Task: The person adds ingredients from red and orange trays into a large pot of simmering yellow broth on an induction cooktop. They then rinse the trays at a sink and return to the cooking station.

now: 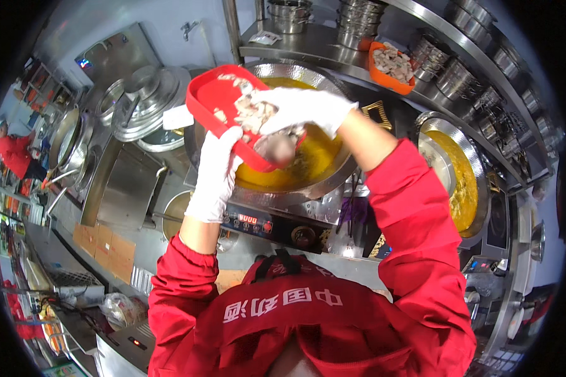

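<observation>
My left hand [218, 174], in a white glove, grips the near side wall of a red plastic tray [206, 101], thumb over its rim. The tray is tilted above a wide hammered-metal wok [328, 80] of yellow liquid [320, 151]. Pale, meat-like pieces [252, 110] lie in the tray, gathered mostly toward its lower right end, where some are blurred. My right hand [306, 110], also white-gloved, reaches over the far side and touches the pieces with its fingers. Whether those fingers close on any piece is unclear.
An orange tray [390, 68] of similar pieces sits on the steel shelf [306, 49] beside stacked metal pots [358, 23]. Another wok [453, 174] of yellow liquid stands at right. Lidded pots [144, 103] are at left. A person in red [14, 151] stands far left.
</observation>
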Motion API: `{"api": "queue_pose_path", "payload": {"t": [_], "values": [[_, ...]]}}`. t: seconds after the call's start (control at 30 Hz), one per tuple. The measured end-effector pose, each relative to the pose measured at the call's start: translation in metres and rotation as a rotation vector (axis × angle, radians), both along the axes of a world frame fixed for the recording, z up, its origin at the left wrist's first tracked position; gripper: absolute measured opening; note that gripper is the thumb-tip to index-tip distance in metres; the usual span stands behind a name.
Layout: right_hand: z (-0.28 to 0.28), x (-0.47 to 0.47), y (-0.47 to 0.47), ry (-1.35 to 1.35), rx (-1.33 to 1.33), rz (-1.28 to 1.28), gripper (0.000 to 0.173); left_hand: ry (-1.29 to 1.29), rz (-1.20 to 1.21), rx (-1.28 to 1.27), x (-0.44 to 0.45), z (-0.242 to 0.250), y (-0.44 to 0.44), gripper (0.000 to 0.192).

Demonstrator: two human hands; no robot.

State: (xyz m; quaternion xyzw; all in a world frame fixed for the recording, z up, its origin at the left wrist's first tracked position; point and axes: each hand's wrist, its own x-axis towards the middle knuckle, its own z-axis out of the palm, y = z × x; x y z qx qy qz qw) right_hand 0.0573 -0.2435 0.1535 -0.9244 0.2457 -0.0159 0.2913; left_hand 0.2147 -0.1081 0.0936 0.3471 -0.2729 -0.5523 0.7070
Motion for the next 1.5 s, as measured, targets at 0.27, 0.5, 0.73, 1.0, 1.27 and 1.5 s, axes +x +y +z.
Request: {"api": "queue_pose_path", "payload": {"t": [0.27,0.5,0.73,1.0,1.27,1.5], "values": [[0.02,-0.01,-0.001,0.187,0.12,0.068,0.099,0.119,-0.055,0.039,0.007,-0.001,-0.001,0.027],[-0.015,-0.004,0.008,-0.084,0.024,-0.053,0.091,0.099,-0.052,-0.029,-0.011,0.005,0.002,0.026],[-0.059,0.009,-0.01,-0.386,0.261,-0.184,0.067,0.019,-0.037,0.0,-0.015,0.0,-0.007,0.03],[-0.047,-0.035,-0.023,-0.625,0.814,-0.258,0.022,-0.071,0.001,0.012,-0.008,-0.006,-0.003,0.031],[-0.065,-0.073,-0.032,-0.427,0.528,-0.382,0.017,-0.059,0.06,0.034,0.004,-0.006,0.002,0.035],[-0.052,-0.055,-0.026,0.023,-0.215,-0.364,0.036,-0.08,0.028,0.005,0.003,-0.001,-0.003,0.048]]}}
